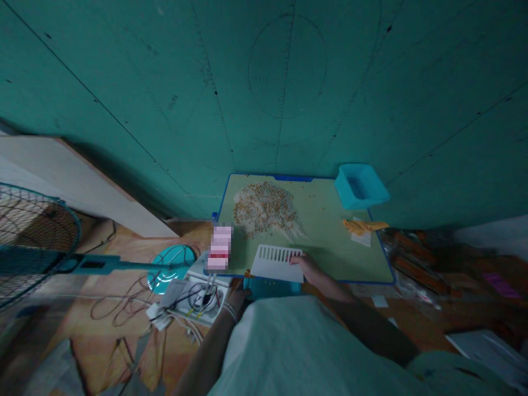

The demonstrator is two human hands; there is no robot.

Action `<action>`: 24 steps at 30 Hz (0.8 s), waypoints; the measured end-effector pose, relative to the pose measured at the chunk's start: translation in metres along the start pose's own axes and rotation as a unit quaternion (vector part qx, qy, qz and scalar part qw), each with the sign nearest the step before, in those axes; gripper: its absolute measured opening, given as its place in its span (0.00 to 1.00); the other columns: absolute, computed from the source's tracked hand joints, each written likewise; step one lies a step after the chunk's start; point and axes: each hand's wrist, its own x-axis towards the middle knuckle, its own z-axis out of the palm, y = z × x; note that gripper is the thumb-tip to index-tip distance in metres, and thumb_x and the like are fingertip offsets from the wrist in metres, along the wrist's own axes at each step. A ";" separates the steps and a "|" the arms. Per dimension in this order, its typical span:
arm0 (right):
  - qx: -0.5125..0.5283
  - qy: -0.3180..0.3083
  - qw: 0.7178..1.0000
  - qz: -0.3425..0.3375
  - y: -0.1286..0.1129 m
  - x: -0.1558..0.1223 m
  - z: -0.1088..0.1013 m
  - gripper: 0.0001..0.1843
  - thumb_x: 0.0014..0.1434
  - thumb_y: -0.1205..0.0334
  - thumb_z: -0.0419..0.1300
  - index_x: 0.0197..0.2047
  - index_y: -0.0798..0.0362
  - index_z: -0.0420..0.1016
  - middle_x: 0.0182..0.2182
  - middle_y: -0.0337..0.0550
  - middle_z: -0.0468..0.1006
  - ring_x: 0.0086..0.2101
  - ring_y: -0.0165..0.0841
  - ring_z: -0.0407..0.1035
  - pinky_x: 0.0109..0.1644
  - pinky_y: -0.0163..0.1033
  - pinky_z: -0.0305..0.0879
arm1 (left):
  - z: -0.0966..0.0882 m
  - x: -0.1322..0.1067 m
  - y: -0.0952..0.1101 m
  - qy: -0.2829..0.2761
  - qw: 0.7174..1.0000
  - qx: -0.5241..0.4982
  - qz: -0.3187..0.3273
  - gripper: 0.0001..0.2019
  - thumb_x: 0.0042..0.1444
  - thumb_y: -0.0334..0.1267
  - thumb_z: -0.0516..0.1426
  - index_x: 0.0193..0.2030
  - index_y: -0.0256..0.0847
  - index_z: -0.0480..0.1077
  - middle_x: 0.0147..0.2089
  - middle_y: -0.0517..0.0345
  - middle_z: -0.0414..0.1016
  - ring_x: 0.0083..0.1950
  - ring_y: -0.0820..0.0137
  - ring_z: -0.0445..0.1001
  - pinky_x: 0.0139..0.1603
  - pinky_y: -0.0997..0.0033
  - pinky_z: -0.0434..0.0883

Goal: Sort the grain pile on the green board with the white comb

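My right hand (304, 266) is closed on the right end of a white slotted plate (272, 269), its row of slots facing the far side. The plate lies over the near table edge, partly above a blue plastic container (274, 287). At that container's left side, my left hand (238, 297) is closed on its rim, the fingers dark and partly hidden. A few small grains show in the container. Beyond the plate, a spread pile of orange-brown kernels mixed with pale grains (266, 209) covers the left part of the green table (330, 247).
A second blue bin (362, 187) stands at the table's far right corner. Near it lies a yellow cloth (363, 226) on a white piece. A blurred pink pack (220, 247) sits at the left edge. Left are cables, a power box (202, 300) and a fan (37, 247).
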 end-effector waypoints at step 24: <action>0.019 -0.086 0.995 -0.056 -0.024 0.000 0.055 0.10 0.37 0.64 0.58 0.28 0.51 0.74 0.24 0.38 0.77 0.30 0.35 0.70 0.34 0.36 0.63 | -0.007 0.001 -0.002 0.057 0.998 0.019 0.014 0.33 0.34 0.22 0.54 0.53 0.39 0.64 0.35 0.52 0.79 0.42 0.57 0.77 0.40 0.62 0.72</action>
